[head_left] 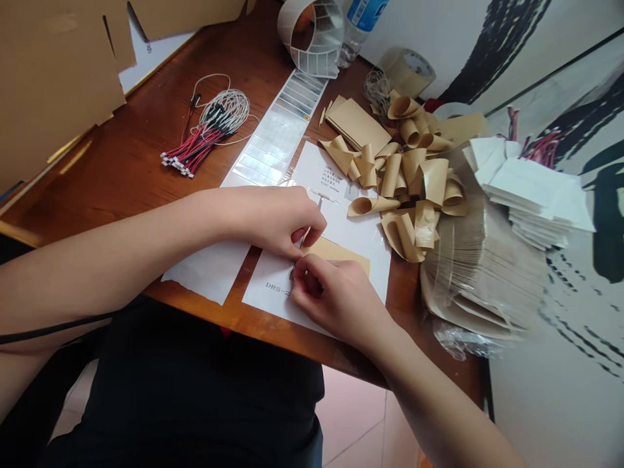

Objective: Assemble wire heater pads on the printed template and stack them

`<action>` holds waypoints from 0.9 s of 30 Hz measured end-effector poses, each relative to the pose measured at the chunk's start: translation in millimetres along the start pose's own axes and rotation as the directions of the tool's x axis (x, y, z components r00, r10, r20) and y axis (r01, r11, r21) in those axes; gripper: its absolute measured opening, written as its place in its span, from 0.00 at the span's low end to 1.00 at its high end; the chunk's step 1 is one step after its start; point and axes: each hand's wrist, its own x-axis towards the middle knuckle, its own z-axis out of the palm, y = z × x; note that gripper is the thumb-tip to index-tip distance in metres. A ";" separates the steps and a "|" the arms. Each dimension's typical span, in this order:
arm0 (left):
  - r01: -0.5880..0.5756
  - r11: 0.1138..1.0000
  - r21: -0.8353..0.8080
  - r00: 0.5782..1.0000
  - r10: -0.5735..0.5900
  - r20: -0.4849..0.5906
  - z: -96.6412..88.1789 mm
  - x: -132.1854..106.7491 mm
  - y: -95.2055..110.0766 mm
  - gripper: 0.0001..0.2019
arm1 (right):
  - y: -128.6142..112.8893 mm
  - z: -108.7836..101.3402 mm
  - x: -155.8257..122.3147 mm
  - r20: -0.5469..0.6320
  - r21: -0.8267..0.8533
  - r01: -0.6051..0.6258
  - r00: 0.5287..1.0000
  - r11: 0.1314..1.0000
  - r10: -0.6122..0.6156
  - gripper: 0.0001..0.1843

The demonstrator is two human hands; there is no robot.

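Head view: hands (344, 289) over white sheet (344, 224), between wires (207, 138) and paper curls (391, 174).

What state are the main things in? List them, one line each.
Left hand, fingers curled, grip hidden
Right hand, fingers curled, grip hidden
Kraft paper piece, flat, partly covered
"DRS" printed sheet, flat, partly covered
Label roll, partly unwound
Connector cables, bunched together
Curled kraft pieces, heaped
Kraft paper stack, lying flat
White packets, stacked unevenly
Water bottle, fill unclear
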 end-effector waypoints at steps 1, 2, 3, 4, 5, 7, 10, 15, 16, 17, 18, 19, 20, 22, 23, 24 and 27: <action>-0.003 1.000 -0.004 1.000 0.003 -0.001 0.3 0.1 -0.4 0.04 | -0.2 -0.9 0.4 -0.004 0.015 0.008 1.000 1.000 -0.008 0.05; -0.007 1.000 -0.008 1.000 0.007 -0.004 0.6 0.1 -0.7 0.04 | -0.3 -2.2 1.0 -0.004 0.030 0.016 1.000 0.999 -0.016 0.05; -0.011 1.000 -0.010 1.000 0.010 -0.008 0.9 0.1 -0.9 0.04 | -0.2 -3.8 1.7 -0.003 0.045 0.025 1.000 0.999 -0.025 0.05; -0.015 1.000 -0.009 1.000 0.014 -0.011 1.0 0.1 -1.0 0.04 | 0.1 -5.6 2.5 0.002 0.057 0.033 0.999 0.998 -0.033 0.05; -0.017 1.000 -0.008 1.000 0.017 -0.013 1.1 0.0 -0.9 0.04 | 0.5 -7.4 3.3 0.011 0.067 0.038 0.999 0.997 -0.039 0.05; -0.013 1.000 -0.005 1.000 0.012 -0.011 0.9 -0.2 -0.5 0.04 | 1.3 -10.8 4.8 0.033 0.087 0.037 0.999 0.996 -0.040 0.05; -0.006 1.000 0.000 1.000 0.006 -0.007 0.2 -0.1 0.2 0.03 | 2.3 -13.6 5.9 0.065 0.107 0.015 0.998 0.994 -0.023 0.05; -0.013 1.000 0.001 1.000 0.013 -0.015 -0.4 0.5 0.4 0.04 | 4.4 -13.4 5.4 0.109 0.127 0.027 0.993 0.992 -0.041 0.06; -0.007 1.000 0.002 1.000 0.007 -0.012 -0.5 0.6 0.5 0.04 | 5.2 -13.1 5.4 0.115 0.131 0.038 0.992 0.991 -0.053 0.06; -0.004 1.000 0.002 1.000 0.004 -0.008 -0.7 0.6 0.6 0.04 | 6.0 -12.7 5.4 0.119 0.132 0.048 0.991 0.990 -0.064 0.06; -0.003 1.000 0.002 1.000 0.003 -0.005 -0.8 0.7 0.7 0.04 | 6.8 -12.4 5.5 0.122 0.132 0.058 0.990 0.990 -0.075 0.06; -0.003 1.000 0.002 1.000 0.003 -0.001 -1.0 0.8 0.9 0.04 | 7.5 -12.1 5.6 0.122 0.130 0.068 0.989 0.989 -0.084 0.06; -0.003 1.000 0.003 1.000 0.003 0.003 -1.2 0.9 1.1 0.05 | 8.2 -11.9 5.7 0.122 0.129 0.075 0.988 0.989 -0.091 0.06; 0.001 1.000 0.006 1.000 -0.001 0.009 -1.6 1.1 1.5 0.05 | 9.1 -11.7 5.9 0.119 0.129 0.086 0.988 0.988 -0.102 0.06; 0.004 1.000 0.008 1.000 -0.004 0.010 -1.7 1.1 1.5 0.05 | 9.3 -11.8 6.0 0.118 0.130 0.091 0.987 0.987 -0.106 0.06; 0.006 1.000 0.008 1.000 -0.006 0.009 -1.8 1.1 1.5 0.05 | 9.5 -12.0 6.2 0.118 0.133 0.094 0.987 0.987 -0.110 0.07; -0.002 1.000 0.008 1.000 0.002 0.006 -1.4 1.0 1.0 0.06 | 9.4 -13.1 6.9 0.130 0.135 0.097 0.985 0.986 -0.114 0.08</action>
